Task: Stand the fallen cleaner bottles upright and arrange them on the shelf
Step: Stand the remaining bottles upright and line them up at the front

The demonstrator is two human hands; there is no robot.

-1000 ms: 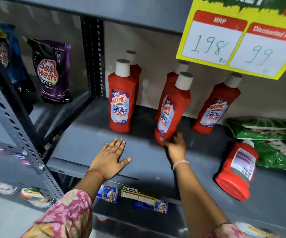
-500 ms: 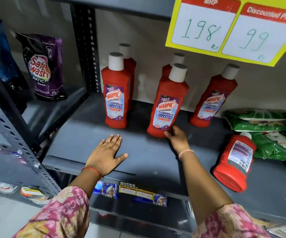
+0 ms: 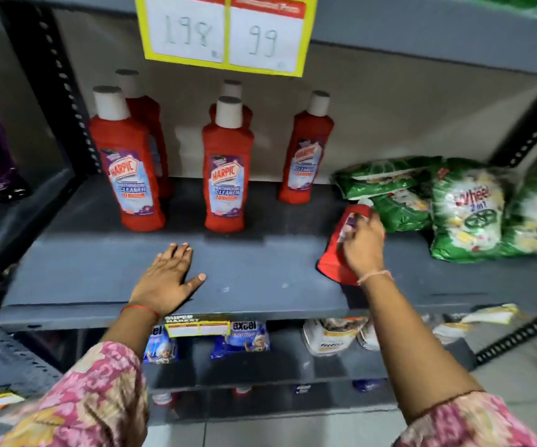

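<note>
— What's the grip on the right?
— The right hand (image 3: 362, 241) is laid over the fallen red plastic cleaner bottle (image 3: 333, 259), fingers curled on its label side; blur hides whether they actually close round it, so I can't tell. The left hand (image 3: 167, 280) lies flat and spread, palm down, holding nothing.

— Where does that sit, biggest thing first?
— The left palm rests near the front edge of the grey metal shelf (image 3: 260, 279). Above hangs a yellow price card (image 3: 228, 30) reading 198 and 99. At the right lie green Wheel detergent packets (image 3: 464, 211), just beside the fallen bottle's cap end.

— And the standing ones?
— Five red Harpic bottles with white caps: a front left bottle (image 3: 131, 175) with one behind it (image 3: 147, 124), a front middle bottle (image 3: 226, 175) with another's cap (image 3: 232, 88) showing behind, and a lone bottle (image 3: 305, 150) further back to the right. The fallen one lies tilted, base toward the front edge.
</note>
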